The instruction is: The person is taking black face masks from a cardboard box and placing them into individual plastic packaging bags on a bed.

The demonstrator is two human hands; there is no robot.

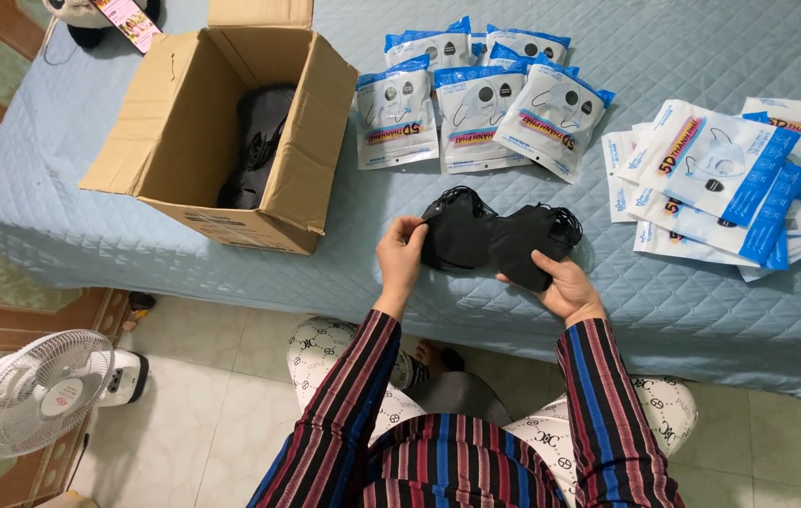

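So you've got a stack of black face masks [499, 240] in both hands, held just over the near edge of the bed. Your left hand [401, 254] pinches the left end of the stack, thumb on top and fingers curled underneath, so that grip is closed tight on the masks. Your right hand [565, 282] cups the right end from below, palm up, with the thumb pressing onto the top mask, also closed on the stack. The ear loops bunch up along the far edge of the masks.

All of this sits above the light blue quilted bedspread [62, 160]. To your left there's an open cardboard box [297, 179] on the bed with more black masks [254, 146] piled inside. Straight ahead, a neat group of white-and-blue mask packets [475, 99] lies in overlapping rows, well apart from your hands. Off to the right is a looser pile of flat white-and-blue pouches [729, 174], fanned over each other near your right hand.

Down on the tiled floor to your left, a white electric fan [43, 390] sits tilted upward. Your striped sleeves and patterned trousers fill the bottom of the view.
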